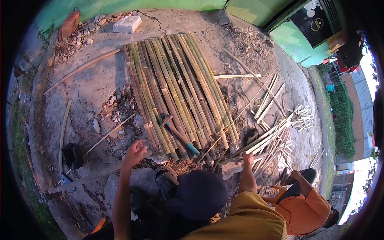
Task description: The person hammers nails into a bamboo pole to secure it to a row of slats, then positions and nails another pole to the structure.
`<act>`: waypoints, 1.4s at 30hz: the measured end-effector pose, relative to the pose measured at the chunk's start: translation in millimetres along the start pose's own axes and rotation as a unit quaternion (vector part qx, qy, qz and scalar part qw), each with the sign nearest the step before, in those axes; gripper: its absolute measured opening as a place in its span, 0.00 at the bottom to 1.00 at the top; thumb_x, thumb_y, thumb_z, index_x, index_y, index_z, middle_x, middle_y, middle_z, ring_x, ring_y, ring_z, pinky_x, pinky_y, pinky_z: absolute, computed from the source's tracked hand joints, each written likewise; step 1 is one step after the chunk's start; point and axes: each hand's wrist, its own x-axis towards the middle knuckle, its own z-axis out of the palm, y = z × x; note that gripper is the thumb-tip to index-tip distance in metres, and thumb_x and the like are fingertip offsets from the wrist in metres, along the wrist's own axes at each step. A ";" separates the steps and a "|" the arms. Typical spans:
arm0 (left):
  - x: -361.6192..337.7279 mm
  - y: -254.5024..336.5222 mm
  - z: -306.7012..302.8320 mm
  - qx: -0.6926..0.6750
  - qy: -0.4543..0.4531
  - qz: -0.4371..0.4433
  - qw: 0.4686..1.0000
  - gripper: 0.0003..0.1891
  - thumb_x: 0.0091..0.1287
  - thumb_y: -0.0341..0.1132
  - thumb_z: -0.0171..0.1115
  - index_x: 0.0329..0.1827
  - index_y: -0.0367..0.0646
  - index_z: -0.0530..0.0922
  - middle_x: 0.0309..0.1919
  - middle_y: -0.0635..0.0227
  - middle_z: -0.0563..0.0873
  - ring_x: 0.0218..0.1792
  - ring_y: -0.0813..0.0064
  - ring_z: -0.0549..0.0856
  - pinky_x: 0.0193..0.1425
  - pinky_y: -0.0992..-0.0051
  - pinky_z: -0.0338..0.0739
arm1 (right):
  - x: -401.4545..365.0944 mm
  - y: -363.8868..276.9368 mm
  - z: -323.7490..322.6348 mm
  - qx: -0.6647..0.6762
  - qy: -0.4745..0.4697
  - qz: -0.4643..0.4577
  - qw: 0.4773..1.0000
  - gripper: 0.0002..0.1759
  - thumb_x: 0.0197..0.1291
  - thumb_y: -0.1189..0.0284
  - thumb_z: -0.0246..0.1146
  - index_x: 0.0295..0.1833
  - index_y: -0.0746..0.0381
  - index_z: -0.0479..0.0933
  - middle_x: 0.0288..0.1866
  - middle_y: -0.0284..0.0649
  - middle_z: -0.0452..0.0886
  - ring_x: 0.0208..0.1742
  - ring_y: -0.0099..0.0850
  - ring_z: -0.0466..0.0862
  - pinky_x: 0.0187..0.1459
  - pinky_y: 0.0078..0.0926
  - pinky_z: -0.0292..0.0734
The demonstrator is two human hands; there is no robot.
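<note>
My left hand (135, 153) is held out with its fingers apart, over the end of a long grey slat (96, 174). It holds nothing. Just right of it is the near end of a panel of bamboo poles (170, 88), laid side by side. A hammer (180, 135) with a teal grip rests on the panel. My right hand (248, 159), at the end of a yellow sleeve, is beside a heap of split bamboo strips (272, 140). Its fingers look pressed together; anything in them is too small to make out.
At the right sits another person in an orange shirt (306, 212). A dark rounded shape (202, 194) fills the lower middle. A black bag-like object (72, 156) stands at the left. Farther back are a white block (127, 24), rubble (90, 31) and a green wall (120, 5).
</note>
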 end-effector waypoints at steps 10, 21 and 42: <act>-19.0 -8.4 -24.8 -0.012 0.039 -0.048 0.998 0.18 0.77 0.34 0.61 0.66 0.37 0.75 0.46 0.62 0.87 0.47 0.75 0.88 0.52 0.72 0.81 | 61.2 -20.6 39.3 0.415 -0.099 0.263 0.866 0.18 0.63 0.63 0.75 0.38 0.65 0.77 0.29 0.43 0.79 0.23 0.33 0.77 0.19 0.28 0.66; -15.1 -12.5 -32.4 -0.018 0.045 -0.067 0.997 0.18 0.79 0.37 0.59 0.67 0.38 0.74 0.51 0.62 0.88 0.47 0.75 0.88 0.52 0.71 0.80 | 77.2 -76.9 19.0 0.809 -0.134 0.110 0.562 0.07 0.72 0.70 0.59 0.44 0.64 0.72 0.35 0.41 0.77 0.39 0.36 0.81 0.39 0.28 0.86; 18.3 102.9 36.6 -0.237 0.018 0.005 0.971 0.31 0.82 0.49 0.52 0.78 0.37 0.63 0.62 0.56 0.81 0.63 0.66 0.83 0.66 0.65 0.79 | -307.1 -317.5 -124.4 0.384 -0.299 -0.378 0.788 0.24 0.77 0.75 0.46 0.75 0.69 0.63 0.35 0.43 0.79 0.25 0.28 0.75 0.26 0.31 0.69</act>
